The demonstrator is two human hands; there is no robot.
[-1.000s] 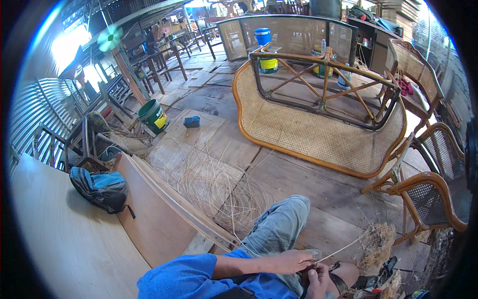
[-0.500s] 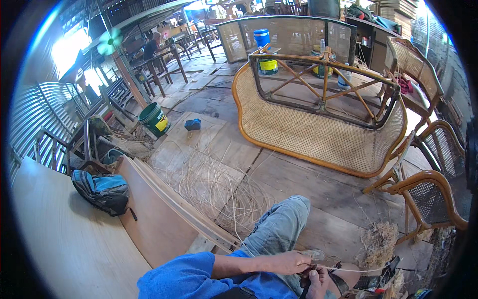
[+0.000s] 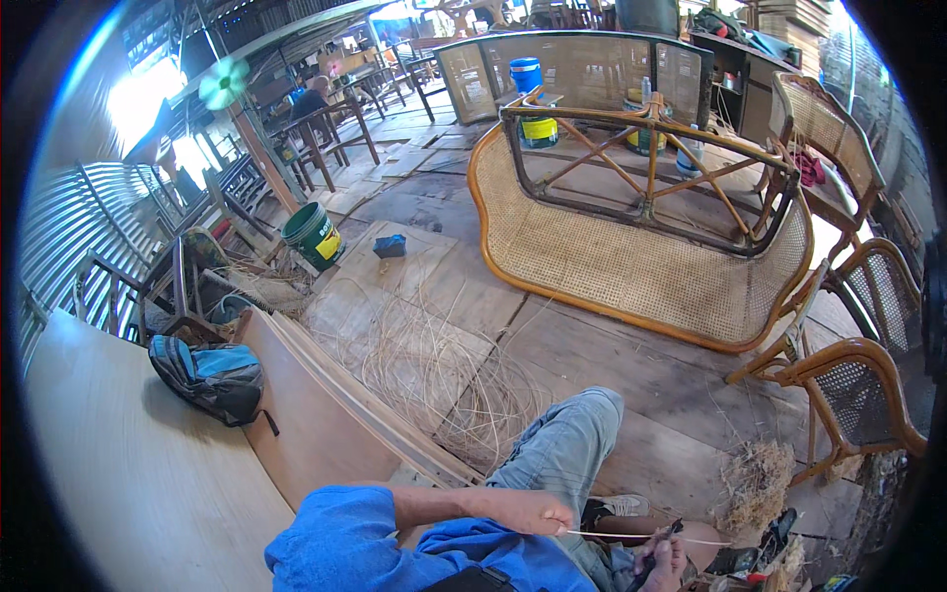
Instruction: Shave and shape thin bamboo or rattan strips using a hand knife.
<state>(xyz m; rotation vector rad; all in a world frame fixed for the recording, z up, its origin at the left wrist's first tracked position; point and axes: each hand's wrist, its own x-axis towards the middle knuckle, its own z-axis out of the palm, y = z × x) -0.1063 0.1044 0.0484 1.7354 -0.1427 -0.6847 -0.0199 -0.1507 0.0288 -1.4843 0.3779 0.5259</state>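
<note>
My left hand point(image 3: 543, 515) is closed on one end of a thin pale cane strip point(image 3: 607, 536), above my bent leg. The strip runs right to my right hand point(image 3: 665, 565) and sticks out a little past it. My right hand is wrapped round a narrow black tool point(image 3: 643, 572), its kind too small to make out. The strip passes at the upper part of this tool, by my fingers. A loose tangle of long cane strands point(image 3: 434, 365) lies on the floor ahead of my knee.
A tipped-over rattan settee point(image 3: 631, 286) lies ahead, with cane chairs point(image 3: 858, 400) at the right. Fibre shavings point(image 3: 758, 483) heap beside my foot. Plywood sheets point(image 3: 138, 444) with a backpack point(image 3: 207, 380) are at the left. A green bucket point(image 3: 312, 237) and small blue block point(image 3: 391, 246) stand beyond.
My left hand has moved left, away from my right hand, drawing the strip out between them. My right hand has shifted slightly right with the black tool. The view has turned slightly.
</note>
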